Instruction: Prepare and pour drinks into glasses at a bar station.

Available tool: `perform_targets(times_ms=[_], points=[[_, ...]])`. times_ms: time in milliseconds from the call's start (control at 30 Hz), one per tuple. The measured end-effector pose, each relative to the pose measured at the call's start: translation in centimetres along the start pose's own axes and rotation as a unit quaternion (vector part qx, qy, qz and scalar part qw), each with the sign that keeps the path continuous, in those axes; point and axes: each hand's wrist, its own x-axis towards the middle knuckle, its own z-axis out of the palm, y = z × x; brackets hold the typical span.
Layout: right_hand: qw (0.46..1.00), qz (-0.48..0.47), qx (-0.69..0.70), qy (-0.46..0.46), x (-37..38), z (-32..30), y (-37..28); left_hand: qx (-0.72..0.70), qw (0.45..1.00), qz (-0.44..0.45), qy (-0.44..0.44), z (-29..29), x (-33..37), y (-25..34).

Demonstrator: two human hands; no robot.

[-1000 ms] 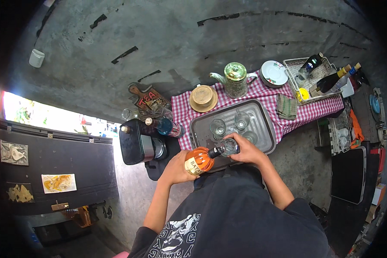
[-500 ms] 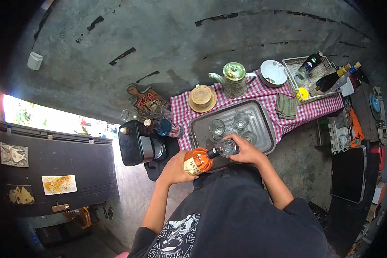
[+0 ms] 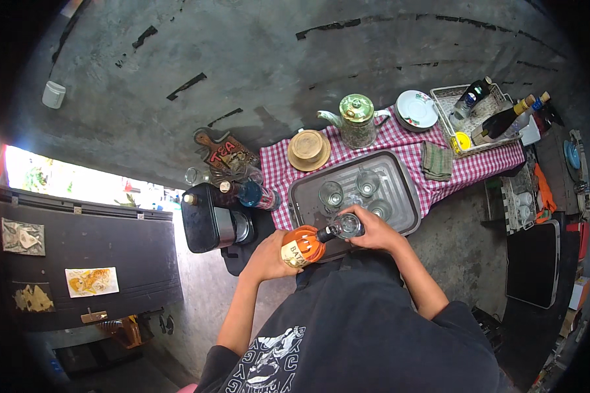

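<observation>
My left hand [image 3: 269,257] is wrapped round a bottle [image 3: 301,247] of orange liquid with a cream label. It lies tilted, its dark neck pointing right into the mouth of a clear glass [image 3: 349,226]. My right hand [image 3: 371,229] grips that glass, its fingers closed round the side. Whether liquid is flowing is too small to tell. Just beyond my hands, several clear glasses [image 3: 331,194] stand on a grey-brown tray [image 3: 400,190].
Behind the tray are a green patterned teapot [image 3: 358,124], a wooden lidded pot [image 3: 308,149] and stacked plates [image 3: 416,111]. A white basket [image 3: 469,145] with bottles stands far right. More bottles [image 3: 249,195] and a black appliance [image 3: 200,219] crowd the left. A folded cloth [image 3: 436,162] lies on the checked tablecloth [image 3: 465,177].
</observation>
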Motion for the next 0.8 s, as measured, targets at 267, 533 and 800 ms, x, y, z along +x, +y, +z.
perform_targets(times_ms=[267,533,800], points=[[1.000,0.002,0.005,0.001,0.26,0.05,-0.24,0.005,1.000,0.001,0.006,-0.08,-0.05,-0.08],[1.000,0.001,0.013,0.009,0.22,0.07,0.08,0.003,1.000,0.004,-0.006,-0.33,0.21,0.11],[1.000,0.001,0.016,0.009,0.09,0.10,-0.10,-0.002,1.000,0.018,-0.003,-0.13,0.23,-0.24]])
